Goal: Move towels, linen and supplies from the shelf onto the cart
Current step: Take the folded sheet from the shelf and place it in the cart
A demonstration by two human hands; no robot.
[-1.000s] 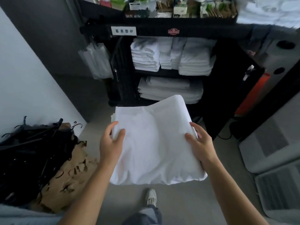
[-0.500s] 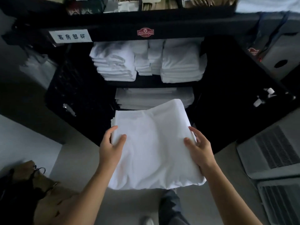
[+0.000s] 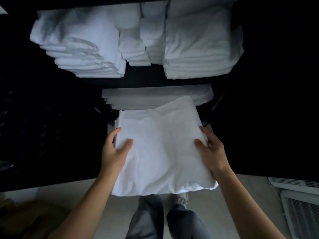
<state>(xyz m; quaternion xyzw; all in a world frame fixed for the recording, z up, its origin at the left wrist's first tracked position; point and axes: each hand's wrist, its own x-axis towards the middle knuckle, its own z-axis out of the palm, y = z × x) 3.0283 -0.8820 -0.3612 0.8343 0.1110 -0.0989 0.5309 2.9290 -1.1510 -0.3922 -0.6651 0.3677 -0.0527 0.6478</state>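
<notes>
A stack of folded white linen (image 3: 162, 149) is carried flat in front of me, its far edge close to the black cart (image 3: 267, 100). My left hand (image 3: 114, 150) grips its left side, thumb on top and fingers underneath. On the right side my right hand (image 3: 211, 150) grips it the same way. The cart's lower shelf holds a flat pile of white sheets (image 3: 155, 97), just beyond the linen I carry. On the upper shelf sit folded white towels (image 3: 82, 49), with a second towel stack (image 3: 200, 44) at the right and smaller folded cloths (image 3: 143, 40) between them.
The cart's dark sides fill the left and right of the view. White slatted units (image 3: 298, 206) lie on the floor at the lower right. A brown paper bag (image 3: 20, 214) is at the lower left. My legs and shoes (image 3: 181, 200) are below the linen.
I have stepped closer to the cart, so its shelves fill the view. The carried linen has come near the lower shelf's sheet pile. Both hands hold as before.
</notes>
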